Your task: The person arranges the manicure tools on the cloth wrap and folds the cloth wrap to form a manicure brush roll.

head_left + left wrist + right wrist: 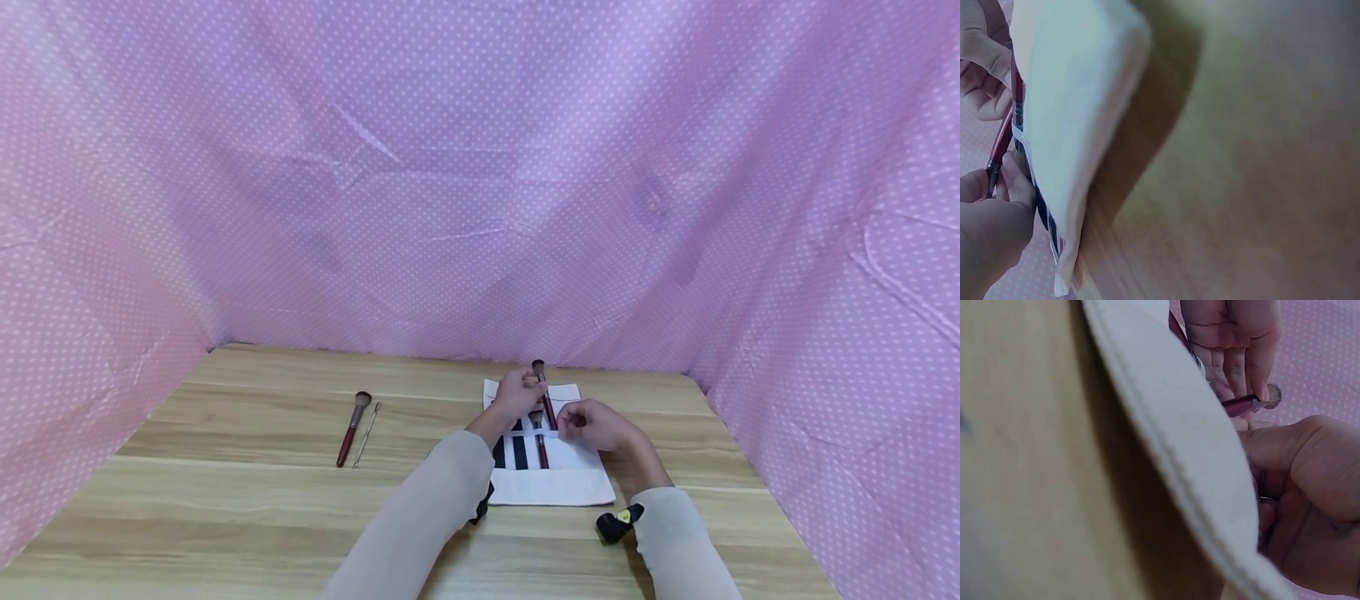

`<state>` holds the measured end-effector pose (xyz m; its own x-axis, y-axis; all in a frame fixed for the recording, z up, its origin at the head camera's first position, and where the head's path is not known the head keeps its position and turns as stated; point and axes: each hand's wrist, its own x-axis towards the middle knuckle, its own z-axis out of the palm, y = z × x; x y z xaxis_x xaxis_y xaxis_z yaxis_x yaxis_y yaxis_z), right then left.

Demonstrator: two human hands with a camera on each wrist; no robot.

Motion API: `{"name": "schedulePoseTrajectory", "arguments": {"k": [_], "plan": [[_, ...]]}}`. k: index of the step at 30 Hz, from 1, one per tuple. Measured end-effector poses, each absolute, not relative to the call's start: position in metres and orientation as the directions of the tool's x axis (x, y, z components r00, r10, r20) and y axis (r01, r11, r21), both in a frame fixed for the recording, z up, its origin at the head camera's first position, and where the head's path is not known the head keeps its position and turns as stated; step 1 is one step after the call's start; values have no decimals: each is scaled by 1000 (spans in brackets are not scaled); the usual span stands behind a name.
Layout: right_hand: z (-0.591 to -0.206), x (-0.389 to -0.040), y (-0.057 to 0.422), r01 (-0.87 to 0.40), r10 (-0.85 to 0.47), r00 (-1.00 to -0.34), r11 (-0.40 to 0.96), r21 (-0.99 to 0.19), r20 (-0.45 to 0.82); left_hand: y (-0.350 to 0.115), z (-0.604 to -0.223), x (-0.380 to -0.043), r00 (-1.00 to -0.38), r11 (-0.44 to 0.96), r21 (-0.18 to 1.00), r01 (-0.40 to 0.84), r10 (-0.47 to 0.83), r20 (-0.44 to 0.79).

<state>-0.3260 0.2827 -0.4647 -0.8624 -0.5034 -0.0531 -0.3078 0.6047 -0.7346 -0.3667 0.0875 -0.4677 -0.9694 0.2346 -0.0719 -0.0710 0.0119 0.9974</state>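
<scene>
In the head view my left hand (517, 393) pinches a makeup brush (550, 411) near its ferrule, bristles pointing up and away. Its dark red handle slants down over a white brush roll (551, 492) lying unrolled. My right hand (596, 425) has curled fingers at the roll's right side, pinching the end of its white elastic band (551, 433). A second makeup brush (542, 454) lies tucked under that band, left of the held one. The left wrist view shows the held brush (1002, 140) angled close to the roll. The right fingertips are partly hidden in the right wrist view.
To the left on the wooden table (225, 500) lie another makeup brush (350, 429) and a thin metal tool (367, 435), side by side. Dark strips (520, 452) show on the roll's left part. A pink dotted curtain (450, 208) hangs around the table.
</scene>
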Motion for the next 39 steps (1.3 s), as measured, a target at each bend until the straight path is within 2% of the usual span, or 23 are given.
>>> {"name": "schedulePoseTrajectory", "arguments": {"k": [10, 22, 30, 39], "plan": [[-465, -324, 283, -319, -480, -876, 645, -695, -43, 90, -468, -368, -961, 99, 994, -47, 268, -72], [-464, -324, 283, -335, -507, -862, 588, -737, -13, 88, -467, -368, -960, 212, 977, 5, 273, -54], [-461, -323, 279, -345, -494, -869, 626, -699, -15, 87, -470, -369, -955, 191, 982, -9, 291, -66], [-461, -322, 280, -328, -494, -869, 618, -714, -29, 88, -471, -368, -952, 148, 989, -1, 302, -46]]}}
